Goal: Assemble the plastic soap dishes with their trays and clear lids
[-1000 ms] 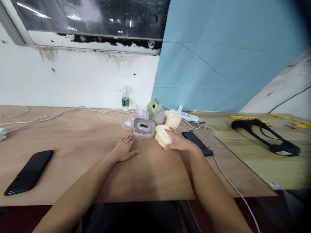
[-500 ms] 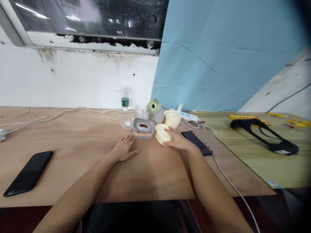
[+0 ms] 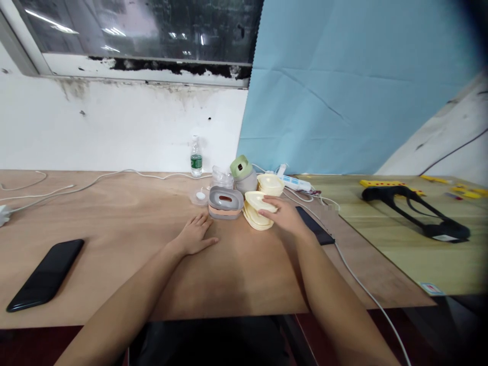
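My right hand (image 3: 282, 214) grips the edge of a cream plastic tray (image 3: 260, 202), thumb below and fingers above. The piece is tilted just over a short stack of similar cream trays (image 3: 256, 219). Behind it stands a taller cream stack (image 3: 270, 184). My left hand (image 3: 195, 235) lies flat on the wooden table, fingers spread, holding nothing. Just beyond its fingertips are stacked oval grey and peach plastic pieces (image 3: 225, 199) with a slot in the top one. A green cup-like piece (image 3: 241, 168) sits on grey ones (image 3: 247, 182) behind.
A water bottle (image 3: 196, 158), clear plastic pieces (image 3: 222, 178) and a power strip (image 3: 296, 183) stand along the wall. Black phones lie at left (image 3: 46, 274) and right (image 3: 316, 226). White cables cross the table. A black frame-like object (image 3: 415, 211) rests at far right.
My right hand has lifted the top cream tray off the short stack and tilted it, moving slightly right. My left hand has stayed in place.
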### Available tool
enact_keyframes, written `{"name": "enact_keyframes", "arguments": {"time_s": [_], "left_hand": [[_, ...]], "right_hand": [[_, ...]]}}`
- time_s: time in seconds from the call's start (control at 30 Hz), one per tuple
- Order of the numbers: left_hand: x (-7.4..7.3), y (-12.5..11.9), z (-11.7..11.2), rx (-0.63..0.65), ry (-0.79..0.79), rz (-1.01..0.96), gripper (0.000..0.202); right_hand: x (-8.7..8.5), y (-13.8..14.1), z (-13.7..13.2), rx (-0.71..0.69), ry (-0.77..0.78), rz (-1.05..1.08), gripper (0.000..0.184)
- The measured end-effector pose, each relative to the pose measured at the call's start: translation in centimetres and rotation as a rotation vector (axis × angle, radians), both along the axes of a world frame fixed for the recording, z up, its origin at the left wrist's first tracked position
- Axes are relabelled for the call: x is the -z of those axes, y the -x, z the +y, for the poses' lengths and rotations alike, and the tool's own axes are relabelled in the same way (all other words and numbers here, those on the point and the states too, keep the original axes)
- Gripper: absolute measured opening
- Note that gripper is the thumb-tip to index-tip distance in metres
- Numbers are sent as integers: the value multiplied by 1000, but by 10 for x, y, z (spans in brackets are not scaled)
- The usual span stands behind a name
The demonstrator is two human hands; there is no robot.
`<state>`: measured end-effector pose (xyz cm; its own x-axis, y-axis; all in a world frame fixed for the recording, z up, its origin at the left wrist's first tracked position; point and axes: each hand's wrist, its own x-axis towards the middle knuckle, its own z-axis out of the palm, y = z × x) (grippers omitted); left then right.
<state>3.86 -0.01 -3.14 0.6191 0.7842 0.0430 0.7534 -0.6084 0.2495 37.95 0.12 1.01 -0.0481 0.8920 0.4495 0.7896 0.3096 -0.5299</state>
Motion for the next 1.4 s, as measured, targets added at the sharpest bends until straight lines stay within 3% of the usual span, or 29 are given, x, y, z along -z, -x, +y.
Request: {"name": "enact_keyframes", "arguments": {"time_s": [0.1,0.27,0.43,0.6,0.7,0.83,0.93,1.03,1.2,1.4], "left_hand": [[-1,0,0,1,5,1,83],[-1,0,0,0,11,-33,82],[-13,1,-4,2,-12,-255,72],[-26,4,-10,-148,-126,-555,51],[-25,7,-9,-146,-159,-546,37],[-19,10,-2,-163,-138,-567,31],[-17,11,2,-130,-155,-569,29],[-17,11,3,-129,-125,-520,31],[-16,8,1,-200,-15,-261,34],[-13,6,0,-216,-17,-125,35]], "right_hand": [[-4,3,-5,-18,-122,123,48],[-5,25,-22,-107,-302,354,67],[9,72,-36,-227,-63,434,66],[14,108,-41,-356,215,473,56],[11,109,-38,-366,318,375,48],[5,100,-32,-370,269,20,48],[5,97,-30,-383,291,-131,49],[8,97,-30,-383,304,-190,49],[14,100,-31,-365,256,-258,41],[14,101,-29,-195,125,-165,17]]}}
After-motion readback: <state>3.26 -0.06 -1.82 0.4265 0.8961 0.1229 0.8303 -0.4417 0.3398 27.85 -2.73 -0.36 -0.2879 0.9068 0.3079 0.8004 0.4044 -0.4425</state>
